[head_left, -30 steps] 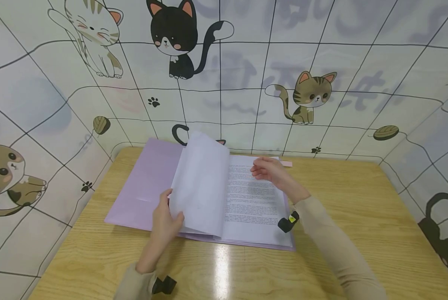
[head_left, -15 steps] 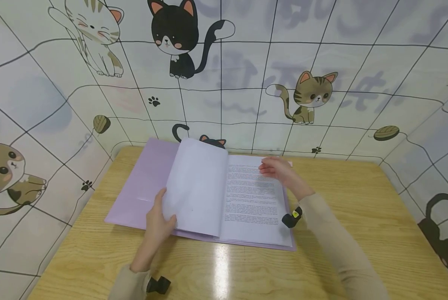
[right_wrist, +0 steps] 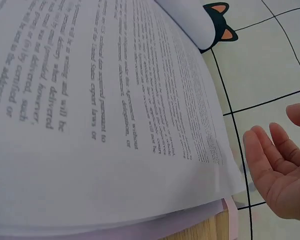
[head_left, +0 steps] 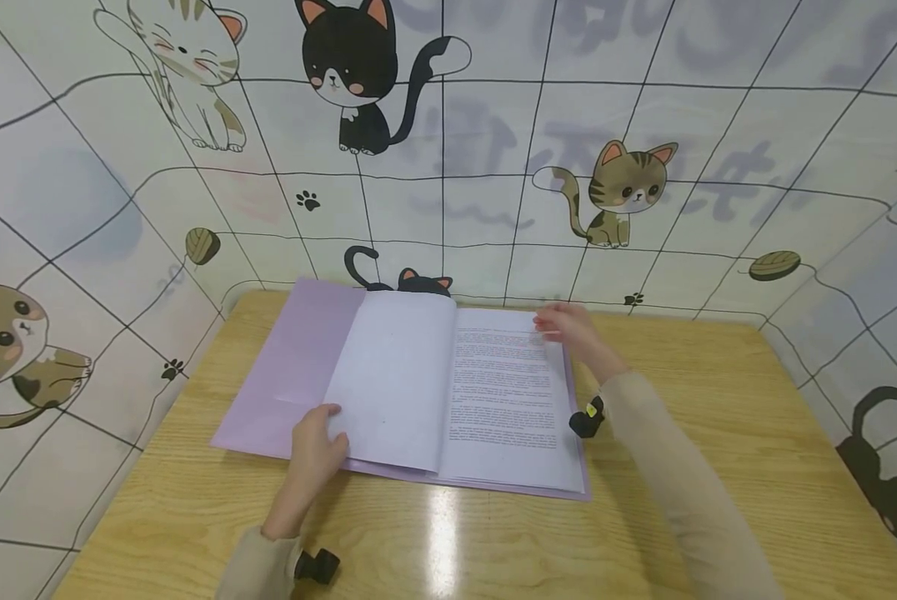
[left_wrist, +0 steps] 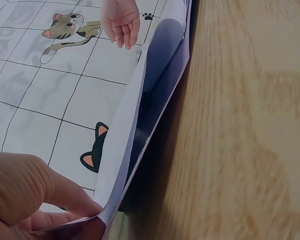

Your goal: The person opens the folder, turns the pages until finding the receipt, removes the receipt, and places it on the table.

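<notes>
Lilac in colour, the folder lies open near the far edge of the wooden table, below the patterned wall. Its spread has its long axis running left to right, slightly slanted so that the right end sits nearer the person; the spine points away toward the wall. The printed page at right has its lines of text across it, the top at the far side. Close up in the right wrist view some words can be made out, among them "export laws or", "in writing and will be" and "certified or"; the smaller lines blur. The left hand pinches the outer lower edge of the blank turned page between thumb and fingers. The right hand is at the far right corner of the printed page, fingers loosely bent, thumb apart, with nothing in its grasp; whether it touches the sheet I cannot tell. A second ago the turned page stood higher and curled over; now it lies flatter and farther left, uncovering the black cat's ears on the wall, and the right hand has shifted rightward.
</notes>
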